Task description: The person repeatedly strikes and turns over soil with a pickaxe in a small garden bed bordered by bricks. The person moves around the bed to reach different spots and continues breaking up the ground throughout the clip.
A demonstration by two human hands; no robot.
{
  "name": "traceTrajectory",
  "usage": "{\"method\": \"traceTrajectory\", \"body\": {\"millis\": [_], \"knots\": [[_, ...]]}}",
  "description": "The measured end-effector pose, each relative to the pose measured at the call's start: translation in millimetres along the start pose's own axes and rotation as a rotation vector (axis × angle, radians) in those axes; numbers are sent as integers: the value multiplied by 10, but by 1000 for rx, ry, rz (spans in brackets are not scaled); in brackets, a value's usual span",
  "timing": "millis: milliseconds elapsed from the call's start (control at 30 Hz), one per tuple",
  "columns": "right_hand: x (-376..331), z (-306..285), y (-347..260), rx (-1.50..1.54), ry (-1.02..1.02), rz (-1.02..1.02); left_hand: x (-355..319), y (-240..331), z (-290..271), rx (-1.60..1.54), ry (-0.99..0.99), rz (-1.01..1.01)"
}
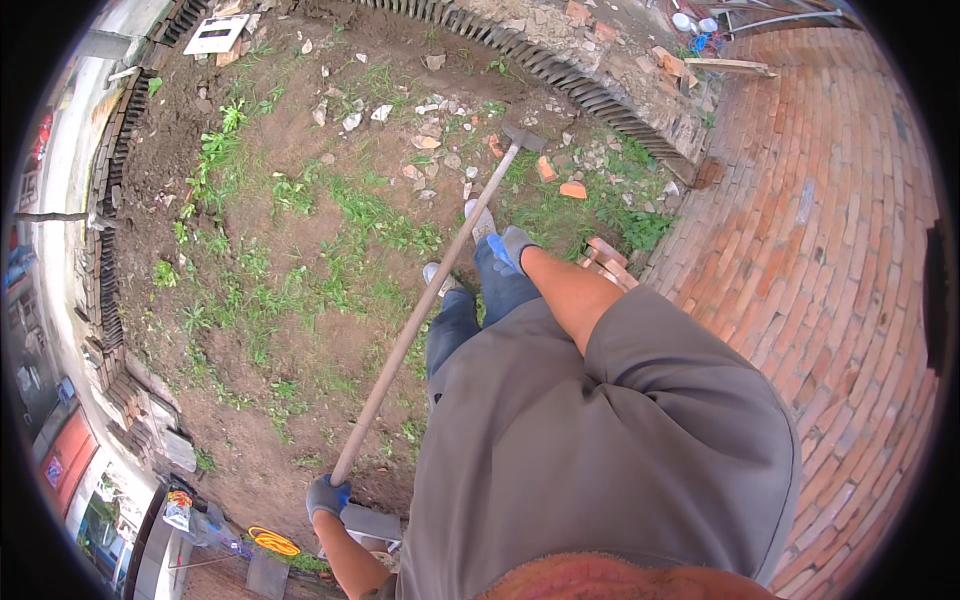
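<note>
The left hand, in a blue-and-grey work glove, is closed around the near end of a wooden handle. The handle runs diagonally up past the shoes to a grey crosswise tool head (hoe or hammer; the view does not settle which). The head is located beyond the feet, near broken brick pieces. The right hand, gloved alike, is positioned at the right trouser leg, apart from the handle; its finger position cannot be determined. Surrounding ground consists of brown soil with green weeds and scattered stones. Brick paving borders it on the right; a row of upright tiles edges the far side.
</note>
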State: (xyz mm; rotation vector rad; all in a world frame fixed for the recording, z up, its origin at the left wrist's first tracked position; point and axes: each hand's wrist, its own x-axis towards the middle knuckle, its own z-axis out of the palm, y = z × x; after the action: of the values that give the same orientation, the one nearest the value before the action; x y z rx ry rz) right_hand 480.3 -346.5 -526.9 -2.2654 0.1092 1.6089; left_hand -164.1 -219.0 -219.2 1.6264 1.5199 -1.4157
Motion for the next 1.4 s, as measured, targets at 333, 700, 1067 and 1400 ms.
{"method": "traceTrajectory", "body": {"millis": [333,700,1067,1400], "knots": [[512,-1248,-159,255,28,131,-431,521,-192,169,-14,-77],[1305,-143,-111,612,-174,389,-1765,1793,-1316,181,8,-280],[1423,-212,-384,1298,-393,365,-2182,2363,-1461,155,63,-328],[1346,334,58,1156,-324,341,-1700,1384,-314,81,173,-169]]}}
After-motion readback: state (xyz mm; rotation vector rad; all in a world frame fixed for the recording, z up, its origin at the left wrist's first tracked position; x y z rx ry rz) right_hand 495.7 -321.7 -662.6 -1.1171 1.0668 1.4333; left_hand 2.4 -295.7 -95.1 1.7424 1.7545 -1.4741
